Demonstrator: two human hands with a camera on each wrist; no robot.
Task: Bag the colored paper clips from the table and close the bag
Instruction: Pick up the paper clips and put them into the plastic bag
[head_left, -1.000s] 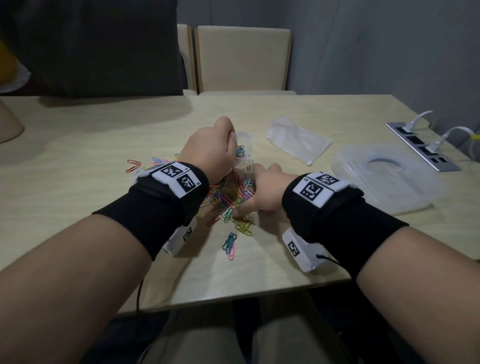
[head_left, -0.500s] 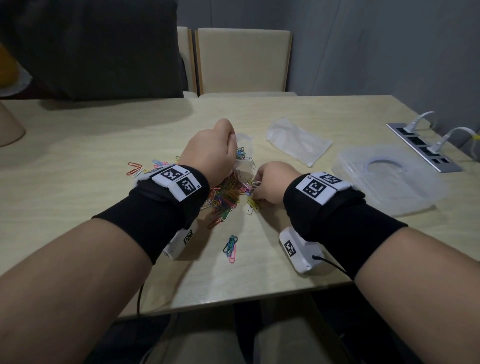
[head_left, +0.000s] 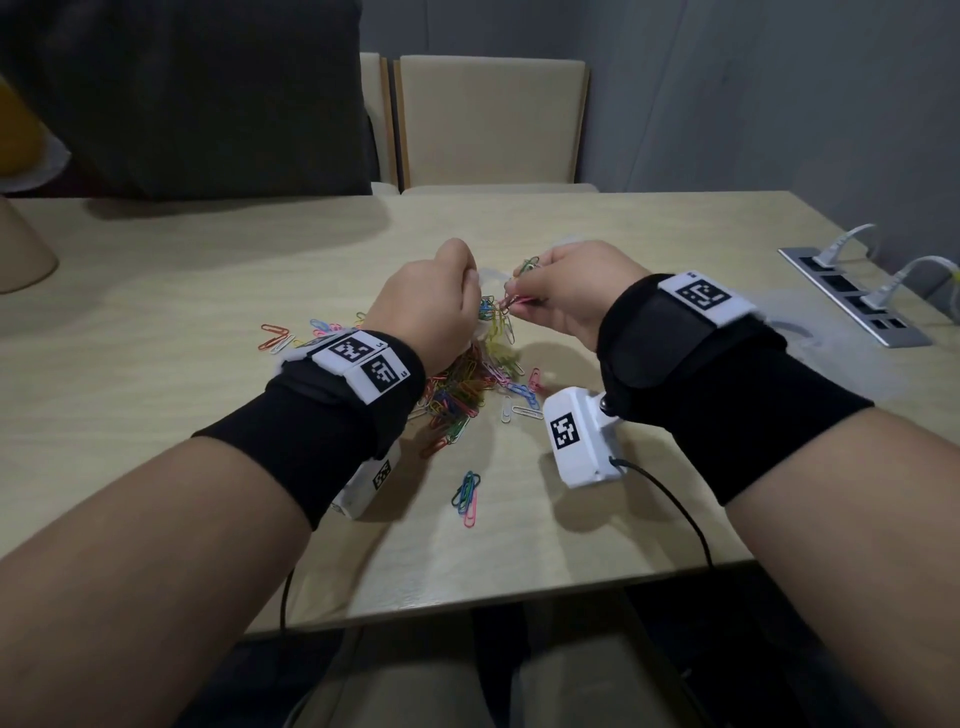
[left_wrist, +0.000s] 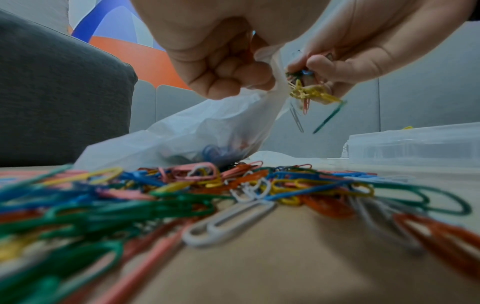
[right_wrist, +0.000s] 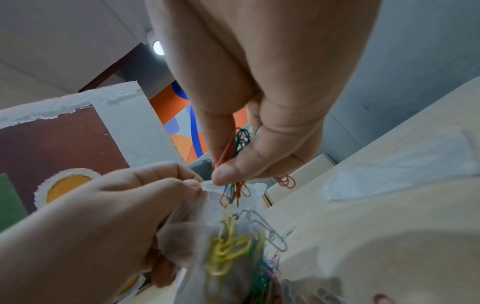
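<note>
A heap of colored paper clips (head_left: 457, 389) lies on the beige table (head_left: 208, 322) between my wrists. My left hand (head_left: 436, 306) grips the rim of a small clear plastic bag (left_wrist: 197, 131) and holds it up; some clips show inside the bag. My right hand (head_left: 561, 291) pinches a bunch of clips (right_wrist: 233, 152) right over the bag's mouth (right_wrist: 215, 189), with several clips (left_wrist: 309, 94) dangling from the fingers. A few clips (head_left: 467, 493) lie apart near the table's front edge, and others (head_left: 275, 335) to the left.
A second clear bag (right_wrist: 389, 174) lies on the table behind my right hand. A clear plastic container (left_wrist: 415, 142) stands at the right. A power strip (head_left: 852, 296) with white plugs is set into the far right. Chairs (head_left: 488, 119) stand beyond the far edge.
My right hand closed on a bunch of clips in the heap, then lifted them up to the mouth of the bag. The left hand kept holding the bag.
</note>
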